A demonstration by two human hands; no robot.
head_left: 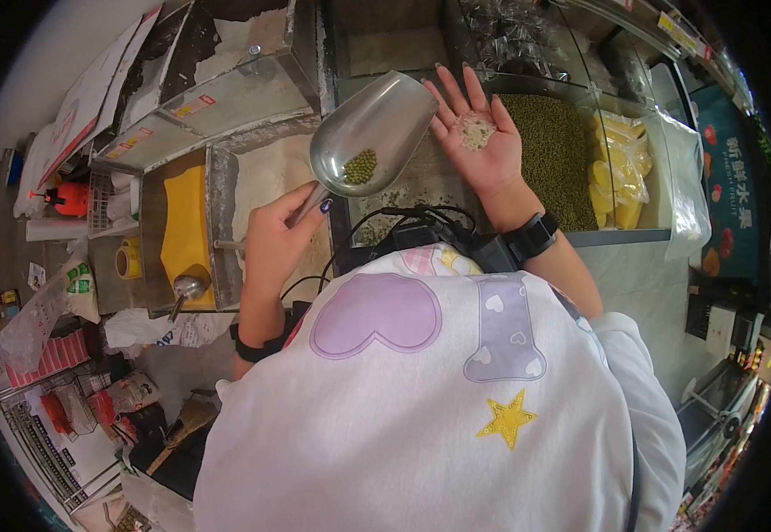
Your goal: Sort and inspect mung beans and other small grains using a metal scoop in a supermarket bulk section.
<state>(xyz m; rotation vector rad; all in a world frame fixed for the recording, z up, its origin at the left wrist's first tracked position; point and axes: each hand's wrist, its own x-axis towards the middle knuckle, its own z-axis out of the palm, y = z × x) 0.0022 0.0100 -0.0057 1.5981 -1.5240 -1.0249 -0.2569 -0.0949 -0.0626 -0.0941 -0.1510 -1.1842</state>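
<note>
My left hand (274, 244) grips the handle of a metal scoop (376, 133), held up over the bins. A small heap of green beans (360, 166) lies in the scoop's bowl. Just right of the scoop, my right hand (478, 133) is raised palm up with fingers spread. A little pile of pale grains (474, 131) rests on that palm. A black watch (532, 236) sits on my right wrist, and a black band is on my left wrist.
A bin of green beans (554, 155) lies to the right, with yellow packed goods (616, 177) beside it. A bin of white grain (270, 177) and a yellow-grain bin (186, 222) with a second scoop (186, 291) lie left. Shelves with packets stand lower left.
</note>
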